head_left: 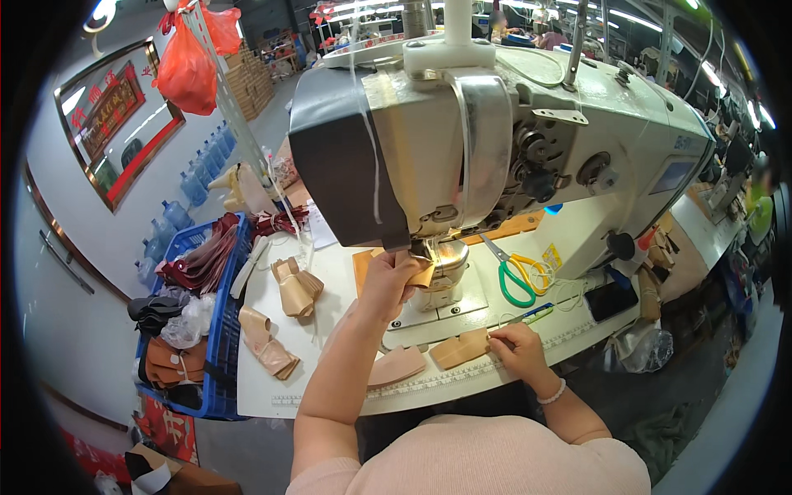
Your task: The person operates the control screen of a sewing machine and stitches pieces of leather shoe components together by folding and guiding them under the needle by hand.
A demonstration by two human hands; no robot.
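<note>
A large white-and-grey sewing machine [417, 140] stands over the white table. At its raised metal post [448, 280], below the needle area, my left hand [388, 285] pinches a tan leather piece [422, 275]. My fingers hide part of that piece. Lower right, my right hand [520, 353] has thumb and fingers closed at the right end of a flat tan leather strip [459, 350] on the table. A paler pinkish piece [398, 365] lies left of this strip.
Green-and-yellow scissors [521, 276], a light green pen-like tool [538, 313] and a black phone [610, 300] lie right of the post. Stacked tan pieces [295, 289] lie to the left, beside a loaded blue crate [216, 363]. A measuring tape [445, 377] runs along the front edge.
</note>
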